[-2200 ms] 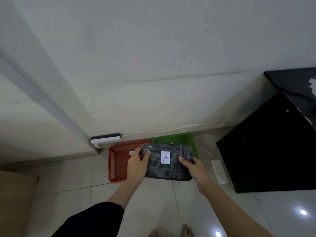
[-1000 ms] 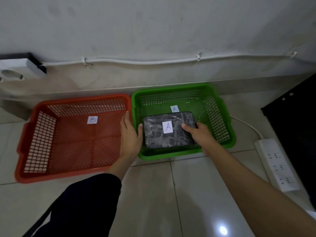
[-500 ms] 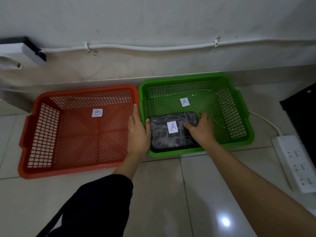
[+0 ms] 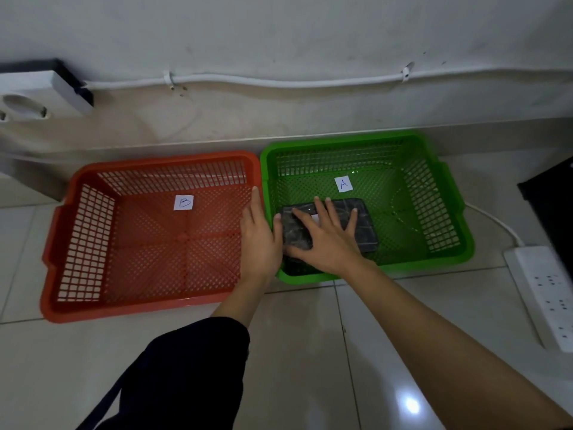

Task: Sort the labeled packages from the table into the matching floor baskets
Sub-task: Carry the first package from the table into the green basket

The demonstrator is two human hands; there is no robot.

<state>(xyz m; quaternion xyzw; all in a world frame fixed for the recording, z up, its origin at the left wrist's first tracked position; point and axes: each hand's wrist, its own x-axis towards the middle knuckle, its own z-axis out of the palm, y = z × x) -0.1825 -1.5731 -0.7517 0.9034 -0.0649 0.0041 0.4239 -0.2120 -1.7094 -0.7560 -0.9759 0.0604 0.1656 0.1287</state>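
Package (image 4: 366, 225) in green basket (image 4: 440, 181), right hand (image 4: 325, 240) spread covering it, orange basket (image 4: 93, 237) beside

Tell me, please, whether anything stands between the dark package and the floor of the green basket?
Nothing visible does: the dark package already lies in the green basket, with the right hand spread flat on top.

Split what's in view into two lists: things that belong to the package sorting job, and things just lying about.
Part of the job:
- dark package, lying in the green basket
- green basket, labeled A
- red basket, labeled B, nothing in it
- left hand
- right hand, spread flat on the package

Just lying about:
- power strip on the floor
- wall cable
- wall socket
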